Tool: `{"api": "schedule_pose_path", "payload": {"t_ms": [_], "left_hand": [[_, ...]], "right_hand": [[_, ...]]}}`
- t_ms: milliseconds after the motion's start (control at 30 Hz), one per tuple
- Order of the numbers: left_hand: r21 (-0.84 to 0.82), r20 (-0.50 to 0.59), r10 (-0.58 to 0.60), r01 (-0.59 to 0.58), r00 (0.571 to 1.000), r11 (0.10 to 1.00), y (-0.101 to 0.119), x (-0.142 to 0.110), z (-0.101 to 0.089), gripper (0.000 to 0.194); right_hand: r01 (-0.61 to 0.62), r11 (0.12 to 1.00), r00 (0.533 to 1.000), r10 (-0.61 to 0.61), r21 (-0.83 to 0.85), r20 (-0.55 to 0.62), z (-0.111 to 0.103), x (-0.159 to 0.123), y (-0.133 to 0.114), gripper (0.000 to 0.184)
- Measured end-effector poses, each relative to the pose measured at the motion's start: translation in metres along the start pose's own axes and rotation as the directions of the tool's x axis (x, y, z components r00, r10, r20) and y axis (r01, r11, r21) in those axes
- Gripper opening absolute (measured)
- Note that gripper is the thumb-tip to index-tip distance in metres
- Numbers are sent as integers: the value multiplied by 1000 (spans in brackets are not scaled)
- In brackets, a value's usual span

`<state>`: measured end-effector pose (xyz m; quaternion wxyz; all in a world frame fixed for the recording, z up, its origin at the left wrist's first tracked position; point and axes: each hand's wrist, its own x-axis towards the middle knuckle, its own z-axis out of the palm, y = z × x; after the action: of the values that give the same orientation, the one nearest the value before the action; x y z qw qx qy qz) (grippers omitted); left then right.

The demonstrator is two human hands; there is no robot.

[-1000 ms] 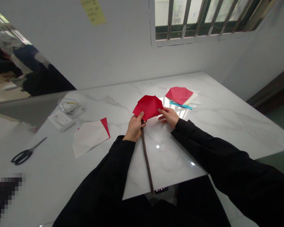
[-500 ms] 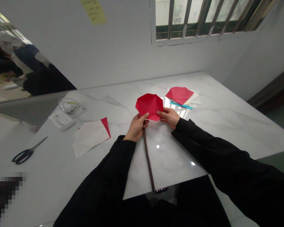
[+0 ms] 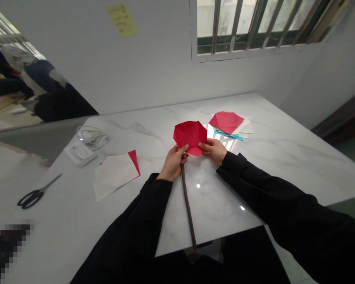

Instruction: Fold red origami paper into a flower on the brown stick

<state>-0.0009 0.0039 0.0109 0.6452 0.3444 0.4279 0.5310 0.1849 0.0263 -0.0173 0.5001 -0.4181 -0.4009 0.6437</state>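
A folded red paper piece (image 3: pixel 190 136) stands up above the white marble table (image 3: pixel 254 173), held by both hands. My left hand (image 3: pixel 174 162) is closed on its lower left edge and also grips the top of a thin dark stick (image 3: pixel 188 209) that runs back toward me past the table's near edge. My right hand (image 3: pixel 214 149) pinches the paper's lower right corner.
A second red folded paper (image 3: pixel 226 121) lies on white and blue sheets behind my right hand. A white sheet with a red corner (image 3: pixel 115 176) lies left. Further left are black scissors (image 3: pixel 35 195), a white box (image 3: pixel 80 153) and coiled cable (image 3: pixel 92 136).
The red paper has been turned from a wide, flat shape to a more upright, rounder one between my hands. The view has shifted slightly; hands stay in place.
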Motion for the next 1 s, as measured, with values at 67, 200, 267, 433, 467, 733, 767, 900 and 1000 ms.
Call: {"api": "schedule_pose_path", "payload": {"t_ms": [67, 200, 267, 433, 467, 733, 767, 900, 1000], "left_hand": [[-1, -1, 3, -3, 1000, 1000, 0, 0, 0, 44], [-8, -14, 10, -10, 1000, 1000, -1, 1, -1, 45], [-11, -16, 13, -14, 1000, 1000, 0, 1, -1, 45], [-7, -16, 9, -9, 1000, 1000, 1, 0, -1, 44], [-6, -17, 9, -9, 1000, 1000, 1, 0, -1, 43], [-18, -14, 2, -2, 1000, 1000, 1, -1, -1, 43], [-20, -15, -1, 1, 1000, 1000, 1, 0, -1, 43], [-29, -18, -8, 8, 1000, 1000, 1, 0, -1, 45], [-30, -15, -3, 3, 1000, 1000, 1, 0, -1, 46]], "right_hand": [[-7, 1000, 1000, 7, 3, -6, 1, -1, -2, 62], [-36, 999, 999, 37, 36, -20, 2, -4, -6, 60], [-45, 998, 999, 46, 52, -20, 2, -5, -7, 60], [-44, 998, 999, 45, 46, -26, 2, -5, -7, 59], [-43, 998, 999, 45, 43, -26, 2, -5, -6, 58], [-32, 999, 999, 33, 31, -12, 1, -5, -7, 59], [-30, 999, 999, 30, 30, -11, 1, -5, -7, 59], [-27, 999, 1000, 27, 34, -9, 0, -5, -6, 61], [-29, 999, 1000, 30, 29, -9, 0, -5, -7, 60]]}}
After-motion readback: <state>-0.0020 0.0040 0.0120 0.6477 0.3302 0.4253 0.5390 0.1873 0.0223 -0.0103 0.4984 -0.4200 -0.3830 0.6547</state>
